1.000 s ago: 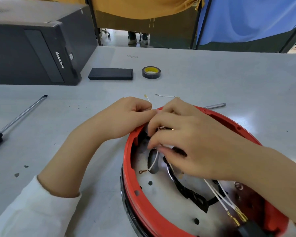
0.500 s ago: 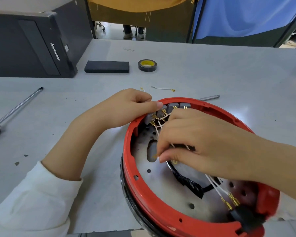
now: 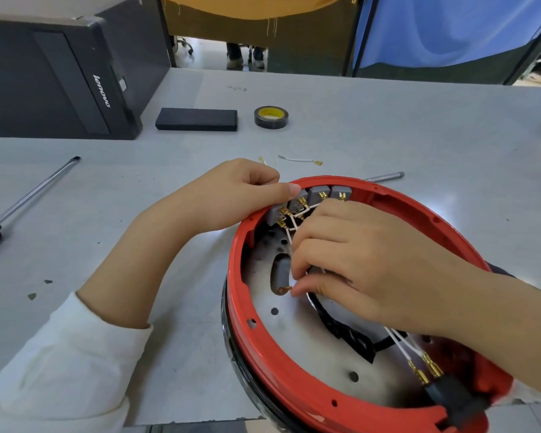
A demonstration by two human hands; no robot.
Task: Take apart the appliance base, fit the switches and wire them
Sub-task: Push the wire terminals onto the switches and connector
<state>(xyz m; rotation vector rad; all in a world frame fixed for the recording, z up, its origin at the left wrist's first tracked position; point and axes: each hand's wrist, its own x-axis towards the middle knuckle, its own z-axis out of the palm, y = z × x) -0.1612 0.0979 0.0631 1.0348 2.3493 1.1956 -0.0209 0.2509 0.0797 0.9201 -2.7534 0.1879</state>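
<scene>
A round red appliance base (image 3: 297,392) lies open side up, showing its metal floor. Several grey switches (image 3: 317,195) with brass terminals sit along its far inner rim, joined by short white wires (image 3: 294,228). My left hand (image 3: 231,198) grips the far-left rim, its thumb pressing the top of a switch. My right hand (image 3: 350,264) reaches inside the base and pinches a white wire's ring terminal (image 3: 284,289) between thumb and finger. More white wires with brass connectors (image 3: 425,370) run to a black plug at the near right.
A black computer case (image 3: 60,79) stands at the back left. A black box (image 3: 196,119) and a roll of black tape (image 3: 270,117) lie behind the base. A long screwdriver (image 3: 28,198) lies at left. A loose white wire (image 3: 299,159) and a metal rod (image 3: 384,176) lie beyond the rim.
My right hand has drawn back from the switch row toward me, uncovering the switches, and now pinches the ring terminal lower in the base. My left hand stays on the rim.
</scene>
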